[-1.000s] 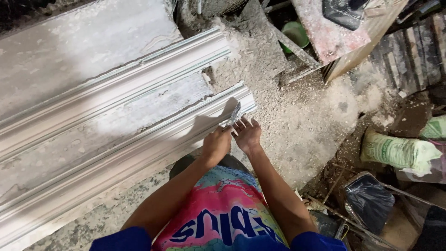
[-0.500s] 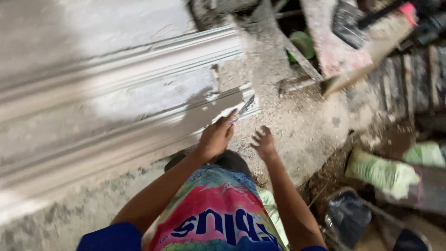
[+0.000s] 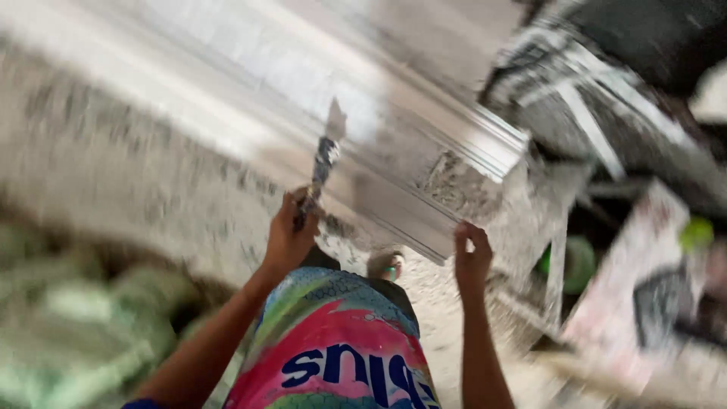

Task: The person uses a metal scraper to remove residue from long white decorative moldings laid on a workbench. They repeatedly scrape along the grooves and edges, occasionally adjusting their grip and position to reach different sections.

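Note:
The view is motion-blurred. My left hand point(image 3: 290, 231) grips the handle of a plaster-caked scraper point(image 3: 324, 155) whose blade points up over a long white plaster cornice moulding point(image 3: 424, 144). My right hand point(image 3: 472, 257) rests on the near lower edge of that moulding, close to its broken end, fingers curled against it. A colourful patterned cloth point(image 3: 333, 348) over my lap fills the bottom centre.
Rough grey dusty ground point(image 3: 113, 159) lies to the left of the moulding. Green sacks point(image 3: 68, 318) sit blurred at lower left. A metal frame point(image 3: 583, 98) and a board point(image 3: 644, 280) with a green object point(image 3: 579, 261) stand at right.
The camera has swung hard to the left, so the moulding now runs diagonally. My left hand has raised the scraper upright, and my right hand has moved onto the moulding's edge.

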